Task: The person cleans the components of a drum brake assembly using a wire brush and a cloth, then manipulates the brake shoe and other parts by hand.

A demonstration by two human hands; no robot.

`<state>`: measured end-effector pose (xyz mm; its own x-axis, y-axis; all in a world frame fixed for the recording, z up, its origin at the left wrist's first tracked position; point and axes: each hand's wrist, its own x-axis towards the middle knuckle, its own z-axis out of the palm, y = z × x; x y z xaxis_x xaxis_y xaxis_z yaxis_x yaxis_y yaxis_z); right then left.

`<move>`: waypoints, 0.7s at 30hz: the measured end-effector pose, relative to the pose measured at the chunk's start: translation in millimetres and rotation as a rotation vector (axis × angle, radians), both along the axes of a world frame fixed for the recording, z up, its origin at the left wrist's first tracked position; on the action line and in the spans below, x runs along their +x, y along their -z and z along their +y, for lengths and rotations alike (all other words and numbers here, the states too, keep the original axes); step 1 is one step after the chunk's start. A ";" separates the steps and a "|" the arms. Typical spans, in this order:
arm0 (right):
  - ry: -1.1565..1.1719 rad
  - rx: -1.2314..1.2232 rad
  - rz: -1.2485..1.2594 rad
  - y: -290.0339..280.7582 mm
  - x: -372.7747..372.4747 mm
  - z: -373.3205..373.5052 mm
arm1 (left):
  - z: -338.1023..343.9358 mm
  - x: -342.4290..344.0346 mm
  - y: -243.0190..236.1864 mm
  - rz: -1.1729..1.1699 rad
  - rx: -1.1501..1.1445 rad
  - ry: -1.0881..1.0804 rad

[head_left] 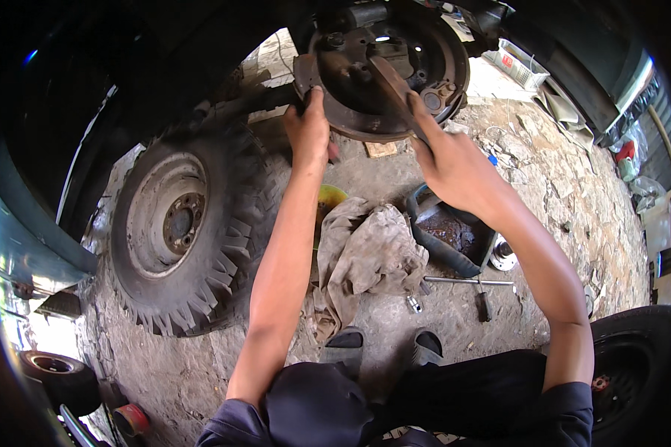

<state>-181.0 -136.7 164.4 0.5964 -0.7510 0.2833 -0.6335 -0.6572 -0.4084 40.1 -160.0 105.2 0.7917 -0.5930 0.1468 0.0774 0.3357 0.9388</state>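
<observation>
Dark clothing [320, 402] nearest my cam — then big tyred wheel [175, 223] at L, round metal plate [350, 123] up top. L hand [308, 134] is closed on curved metal piece [306, 72] at plate's left edge; R hand [455, 167] is closed round brown strip [390, 82] over its face. I'd judge: positioning both — next prob. needs steady, even grip.

- Label: one red label [507, 61] with pale marking, fixed to the side wall of the white slatted basket [529, 74].
- Location: beyond the right hand [455, 170] and to its right, well apart from it; farther to the right of the left hand [308, 134].
- Legibility: marking too small to read reliably; no other text readable.
</observation>
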 end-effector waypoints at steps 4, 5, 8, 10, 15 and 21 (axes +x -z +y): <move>-0.104 -0.124 -0.125 6.8 13.1 -12.3 | -0.2 -3.7 -3.3 -0.011 -0.055 0.064; -0.120 -0.191 -0.133 6.2 25.7 -21.7 | -2.6 -6.7 -3.5 0.005 -0.060 0.073; -0.082 -0.372 -0.029 -9.7 56.9 -40.4 | -6.6 -6.7 1.7 0.027 -0.072 0.095; -0.086 -0.408 0.020 -18.6 75.9 -43.1 | -15.5 7.4 12.7 0.025 -0.112 0.102; -0.008 -0.310 0.119 -12.5 69.2 11.7 | -18.0 15.6 25.6 -0.026 -0.207 0.082; 0.025 -0.357 0.073 -14.6 101.3 -23.7 | -35.7 10.9 31.7 -0.206 -0.264 0.028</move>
